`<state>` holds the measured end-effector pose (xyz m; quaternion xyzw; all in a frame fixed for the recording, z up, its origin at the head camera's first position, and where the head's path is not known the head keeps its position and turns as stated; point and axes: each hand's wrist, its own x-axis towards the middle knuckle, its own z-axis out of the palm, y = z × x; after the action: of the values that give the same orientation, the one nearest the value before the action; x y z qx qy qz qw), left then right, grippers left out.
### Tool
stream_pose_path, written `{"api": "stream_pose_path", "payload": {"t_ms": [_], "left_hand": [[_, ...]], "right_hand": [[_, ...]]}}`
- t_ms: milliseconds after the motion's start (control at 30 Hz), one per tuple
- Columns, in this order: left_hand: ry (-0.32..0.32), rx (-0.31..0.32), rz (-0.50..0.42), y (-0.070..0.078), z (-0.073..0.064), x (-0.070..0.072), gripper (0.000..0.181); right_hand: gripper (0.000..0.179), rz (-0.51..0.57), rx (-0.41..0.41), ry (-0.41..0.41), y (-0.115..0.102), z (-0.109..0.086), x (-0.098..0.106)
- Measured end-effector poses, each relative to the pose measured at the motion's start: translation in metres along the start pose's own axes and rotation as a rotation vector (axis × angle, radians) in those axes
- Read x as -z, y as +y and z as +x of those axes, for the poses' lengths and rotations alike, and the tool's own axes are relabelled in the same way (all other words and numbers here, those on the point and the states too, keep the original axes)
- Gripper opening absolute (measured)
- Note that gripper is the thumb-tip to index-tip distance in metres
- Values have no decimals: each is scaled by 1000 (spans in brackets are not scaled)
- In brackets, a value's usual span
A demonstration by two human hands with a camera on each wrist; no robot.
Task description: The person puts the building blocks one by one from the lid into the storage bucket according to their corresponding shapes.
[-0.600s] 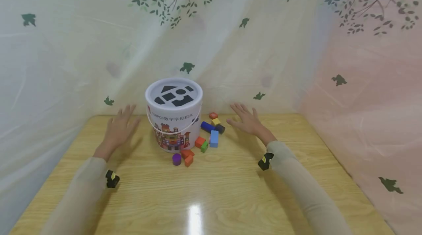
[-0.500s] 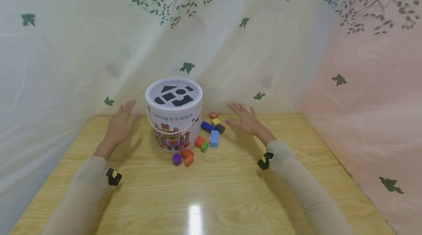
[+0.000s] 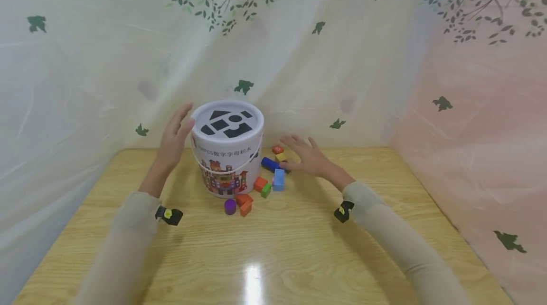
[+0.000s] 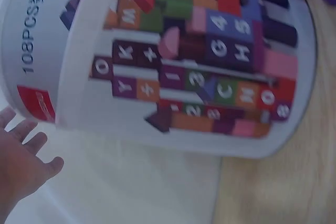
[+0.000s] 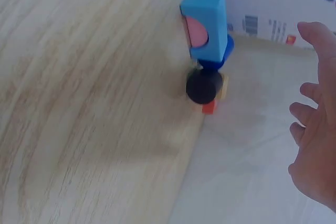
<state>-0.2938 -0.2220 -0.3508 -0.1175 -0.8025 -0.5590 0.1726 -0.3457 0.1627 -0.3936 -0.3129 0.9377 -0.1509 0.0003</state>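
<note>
A white lidded bucket [image 3: 252, 162] of building blocks stands upright on the table, shape-cut holes in its lid [image 3: 232, 128] and a thin handle across its front. At its left side my left hand [image 3: 171, 138] is raised, fingers extended, fingertips right at the lid's rim. My right hand [image 3: 311, 158] hovers right of the bucket with fingers spread, its thumb overlapping the dark cylinder block [image 5: 204, 86] in the head view. Below that thumb lie a light blue block [image 3: 278, 180] with a pink piece in it and a dark blue cylinder [image 3: 269, 164]. Neither hand holds anything.
A red block [image 3: 278, 149] and a yellow block [image 3: 280, 157] lie behind the cylinders. Red [image 3: 260, 184], green [image 3: 266, 190], orange [image 3: 245, 208] and purple [image 3: 230, 207] blocks lie before the bucket. A printed curtain [image 3: 299, 67] hangs behind the wooden table [image 3: 299, 248].
My left hand has risen and moved right, up to the bucket's rim. My right hand has shifted left over the blocks. The bucket and blocks stay in place.
</note>
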Motion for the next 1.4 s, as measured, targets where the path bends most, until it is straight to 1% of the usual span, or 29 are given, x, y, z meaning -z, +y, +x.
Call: {"api": "stream_pose_path", "payload": {"t_ms": [100,200,367,500,667,800,967,1133,1267,1400], "left_hand": [[-8,-18,-36,8,5,-8,65],[-15,-18,-33,12,8,-14,68],[-15,-6,-12,9,11,-18,69],[-14,-20,24,3,9,-19,67],[-14,-37,57,0,8,-19,67],[-35,-27,69,2,8,-18,67],[-54,-13,67,3,8,-17,67],[-56,-13,61,3,9,-18,66],[-56,-16,57,3,9,-18,66],[-55,-17,52,4,9,-19,65]], "right_hand": [[80,-7,23,-10,-6,-1,-1],[79,3,45,-12,-10,-2,-3],[82,-10,93,-8,-11,-6,-7],[83,-5,118,-14,-12,-9,-11],[85,4,116,-27,-14,-11,-14],[83,11,120,-20,-15,-13,-18],[81,-30,140,-18,-20,-17,-25],[83,-87,154,-21,-22,-19,-27],[83,-147,170,-3,-20,-16,-30],[81,-184,175,5,-18,-12,-33]]}}
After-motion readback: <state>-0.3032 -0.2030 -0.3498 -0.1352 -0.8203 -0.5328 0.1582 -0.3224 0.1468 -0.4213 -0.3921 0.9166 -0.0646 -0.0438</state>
